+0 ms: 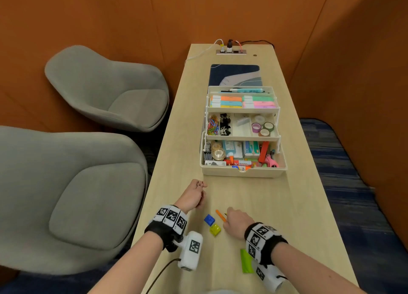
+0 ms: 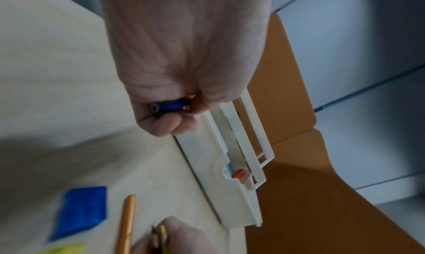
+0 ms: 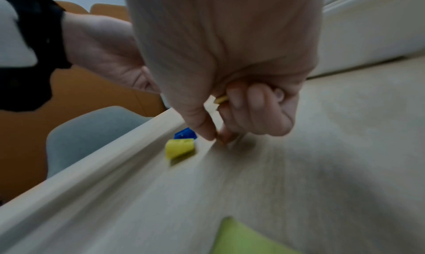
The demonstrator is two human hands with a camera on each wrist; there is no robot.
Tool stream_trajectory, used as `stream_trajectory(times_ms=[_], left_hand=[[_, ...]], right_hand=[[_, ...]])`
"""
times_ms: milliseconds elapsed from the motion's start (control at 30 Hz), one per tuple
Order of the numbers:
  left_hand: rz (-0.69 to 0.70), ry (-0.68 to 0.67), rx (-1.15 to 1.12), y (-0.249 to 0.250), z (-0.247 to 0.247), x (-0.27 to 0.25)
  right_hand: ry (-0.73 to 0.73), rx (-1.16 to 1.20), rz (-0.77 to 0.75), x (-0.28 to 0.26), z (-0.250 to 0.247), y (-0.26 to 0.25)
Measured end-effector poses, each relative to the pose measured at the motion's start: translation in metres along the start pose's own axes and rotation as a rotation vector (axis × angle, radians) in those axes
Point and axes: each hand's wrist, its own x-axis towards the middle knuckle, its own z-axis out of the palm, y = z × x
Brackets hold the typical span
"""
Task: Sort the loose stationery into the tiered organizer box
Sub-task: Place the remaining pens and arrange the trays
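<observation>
The white tiered organizer box (image 1: 242, 172) stands open in mid-table, its trays filled with highlighters, clips, tape rolls and glue. Just before its front left corner, my left hand (image 1: 199, 186) is curled round a blue pencil (image 2: 170, 106), with a purple one under it. My right hand (image 1: 229, 212) is nearer to me; its curled fingers (image 3: 253, 103) hold a few pencils, one yellow (image 3: 222, 99). Its thumb and forefinger pinch the end of an orange pencil (image 1: 220, 215) that lies on the table. A blue sticky pad (image 1: 209, 219) and a yellow one (image 1: 215, 229) lie left of that hand.
A green pad (image 1: 246, 260) lies by my right wrist. Behind the box are a dark mat (image 1: 234, 75) and a power strip (image 1: 230, 51) with cables. Two grey chairs (image 1: 106, 90) stand close along the table's left edge (image 1: 154, 183).
</observation>
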Motion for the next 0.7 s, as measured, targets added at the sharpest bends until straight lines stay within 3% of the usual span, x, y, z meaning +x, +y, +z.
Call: stream_trajectory(times_ms=[133,300,400,467,567,700], left_hand=[[-0.010,-0.048,-0.065,0.035,0.007,0.007],[0.220,-0.127,0.095,0.081,0.030,0.018],[0.397,0.038,0.136,0.115,0.037,0.036],[0.459,0.165,0.244,0.138,0.036,0.047],[0.424,0.248,0.422,0.156,0.031,0.066],[0.367,0.287,0.400,0.151,0.015,0.081]], right_hand=[[0.150,0.416,-0.047,-0.017,-0.046,0.018],[0.248,0.587,-0.184,-0.036,-0.118,0.030],[0.351,0.737,-0.072,-0.014,-0.147,0.039],[0.325,0.811,0.029,0.008,-0.168,0.042],[0.356,0.762,0.087,0.043,-0.201,0.038],[0.423,0.477,0.095,0.079,-0.236,0.018]])
